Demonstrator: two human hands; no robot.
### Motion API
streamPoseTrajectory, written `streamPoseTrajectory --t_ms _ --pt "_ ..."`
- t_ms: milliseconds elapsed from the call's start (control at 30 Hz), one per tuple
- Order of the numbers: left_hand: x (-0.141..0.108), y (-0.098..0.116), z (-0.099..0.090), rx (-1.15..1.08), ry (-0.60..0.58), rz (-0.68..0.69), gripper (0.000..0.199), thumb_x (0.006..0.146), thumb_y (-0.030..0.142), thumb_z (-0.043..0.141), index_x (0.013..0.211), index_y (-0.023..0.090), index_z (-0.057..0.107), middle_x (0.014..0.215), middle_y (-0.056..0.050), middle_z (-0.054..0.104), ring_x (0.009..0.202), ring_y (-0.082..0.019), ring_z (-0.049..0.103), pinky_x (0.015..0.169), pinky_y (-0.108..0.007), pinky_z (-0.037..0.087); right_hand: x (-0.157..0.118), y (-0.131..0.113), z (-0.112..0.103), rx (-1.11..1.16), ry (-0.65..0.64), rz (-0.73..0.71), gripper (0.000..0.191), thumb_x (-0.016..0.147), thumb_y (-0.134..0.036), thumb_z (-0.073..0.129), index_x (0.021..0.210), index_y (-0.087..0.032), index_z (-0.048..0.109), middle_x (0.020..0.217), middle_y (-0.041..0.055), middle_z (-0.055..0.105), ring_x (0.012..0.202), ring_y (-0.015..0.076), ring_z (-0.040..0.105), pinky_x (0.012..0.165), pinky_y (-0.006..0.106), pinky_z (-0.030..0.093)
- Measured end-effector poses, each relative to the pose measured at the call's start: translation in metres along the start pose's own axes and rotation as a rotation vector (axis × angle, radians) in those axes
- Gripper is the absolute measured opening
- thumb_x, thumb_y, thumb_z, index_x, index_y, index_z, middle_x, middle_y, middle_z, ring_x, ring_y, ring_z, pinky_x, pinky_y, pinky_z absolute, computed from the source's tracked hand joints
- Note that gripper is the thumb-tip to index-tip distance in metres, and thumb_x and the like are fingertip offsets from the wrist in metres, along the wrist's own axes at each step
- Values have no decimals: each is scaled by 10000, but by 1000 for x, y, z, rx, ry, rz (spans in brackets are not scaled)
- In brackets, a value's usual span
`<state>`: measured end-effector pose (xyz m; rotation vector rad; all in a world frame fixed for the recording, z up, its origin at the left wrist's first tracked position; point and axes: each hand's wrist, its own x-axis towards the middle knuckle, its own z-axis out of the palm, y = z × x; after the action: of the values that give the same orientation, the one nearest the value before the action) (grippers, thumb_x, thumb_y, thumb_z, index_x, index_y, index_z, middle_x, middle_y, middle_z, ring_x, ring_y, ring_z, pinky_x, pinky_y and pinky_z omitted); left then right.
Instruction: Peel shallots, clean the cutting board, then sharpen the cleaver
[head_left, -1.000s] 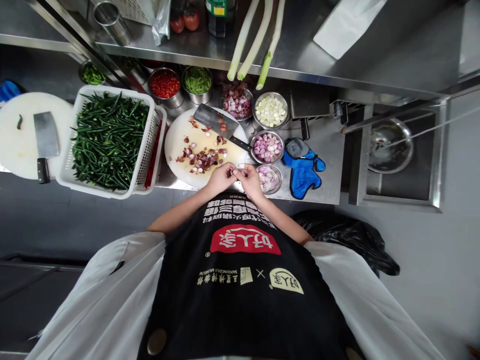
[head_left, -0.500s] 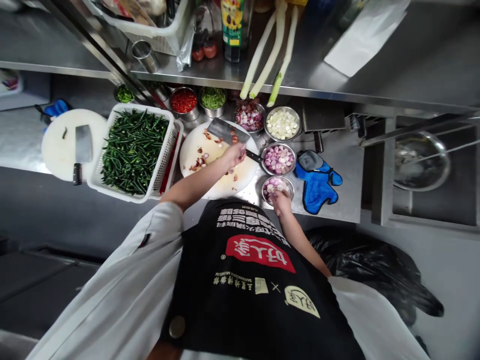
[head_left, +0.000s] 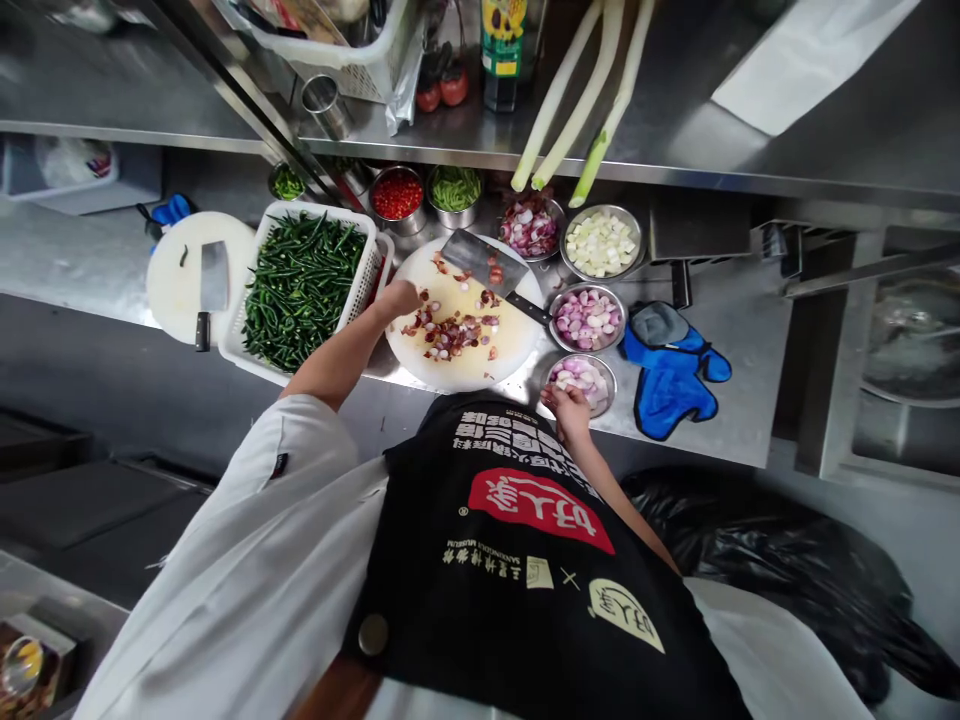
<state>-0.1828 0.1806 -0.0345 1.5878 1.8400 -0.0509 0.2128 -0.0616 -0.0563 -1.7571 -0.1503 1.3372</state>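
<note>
My left hand [head_left: 401, 298] is over the left edge of a round white cutting board [head_left: 469, 372], its fingers blurred and tucked out of sight. Shallot skins and trimmed ends [head_left: 454, 335] lie scattered across the board. A cleaver [head_left: 491, 265] lies flat at the back of it, its black handle reaching to the rim of a bowl of shallots [head_left: 589, 318]. Lower down, my right hand [head_left: 571, 408] is at the near left rim of a smaller bowl of peeled shallots [head_left: 583, 378]. Its fingertips are pinched together; what they hold is too small to make out.
Left stands a white basket of green chilies [head_left: 304, 295], then another board with a second cleaver [head_left: 214, 275]. Behind are bowls of chopped red chilies [head_left: 397, 193], shallot skins [head_left: 531, 225] and white cubes [head_left: 600, 243]. Blue gloves [head_left: 671, 370] lie right; leeks [head_left: 581, 95] overhang the shelf.
My left hand has moved left, away from the cleaver handle to the board's left edge. The scraps are gathered more toward the board's middle. My right hand has drawn back to the small bowl's rim.
</note>
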Motion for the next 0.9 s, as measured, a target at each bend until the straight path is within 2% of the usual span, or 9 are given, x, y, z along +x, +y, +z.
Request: streamPoseTrajectory --t_ms 67,133,233,333,400,467,633,767,900 --pt "-21 -22 12 92 -90 -111 267 710 242 884 636 180 634 570 -26 551 839 -254 621 843 -326 435 0 -4 8 -31 -27 3 446 613 -353 950 795 -228 563 782 31 764 684 171 732 597 252 601" --pt "-33 -32 24 61 -119 -158 252 725 271 893 685 194 657 599 -16 587 764 -229 592 788 -320 407 -1 -9 16 -55 -64 8 424 611 -346 949 799 -223 589 780 40 771 675 173 734 598 256 604" --pt "-41 -34 30 -32 -36 -140 220 747 234 885 735 218 666 660 -13 626 720 -215 567 754 -327 378 -4 -15 26 -79 -130 1 408 602 -345 949 817 -216 626 782 48 781 680 171 737 611 256 604" --pt "-52 -25 24 -107 122 -75 145 798 194 844 835 216 706 779 -36 699 758 -217 597 768 -324 389 -9 -21 35 -118 -200 -34 422 593 -370 952 830 -215 639 783 46 785 691 168 734 623 257 595" --pt "-66 -10 24 -208 197 48 147 830 186 820 942 212 729 915 -52 753 799 -212 631 791 -310 421 -13 -25 42 -156 -236 -66 443 586 -392 959 836 -220 636 779 32 782 691 169 729 623 265 591" --pt "-85 13 34 -340 180 212 185 841 194 819 1004 213 734 1004 -56 767 824 -205 656 813 -296 459 -19 -31 52 -172 -273 -102 474 582 -419 969 850 -227 629 785 15 780 690 168 726 625 273 596" --pt "-136 88 89 -518 76 522 145 837 175 796 951 216 716 1039 -76 726 944 -237 675 880 -326 523 -32 -49 82 -124 -415 -165 551 601 -486 993 928 -252 616 792 -21 770 687 176 741 625 288 621" --pt "-157 121 119 -637 55 512 167 815 141 778 936 214 690 1034 -72 712 963 -229 675 869 -326 541 -36 -55 89 -93 -400 -204 580 593 -468 1004 938 -257 588 778 -42 754 605 150 693 579 273 595" --pt "-162 121 128 -958 -101 401 306 764 180 842 1033 195 698 1028 -55 750 883 -177 713 833 -295 568 -36 -52 80 -76 -354 -238 581 582 -425 1001 930 -256 568 757 -57 730 595 132 671 578 256 576"
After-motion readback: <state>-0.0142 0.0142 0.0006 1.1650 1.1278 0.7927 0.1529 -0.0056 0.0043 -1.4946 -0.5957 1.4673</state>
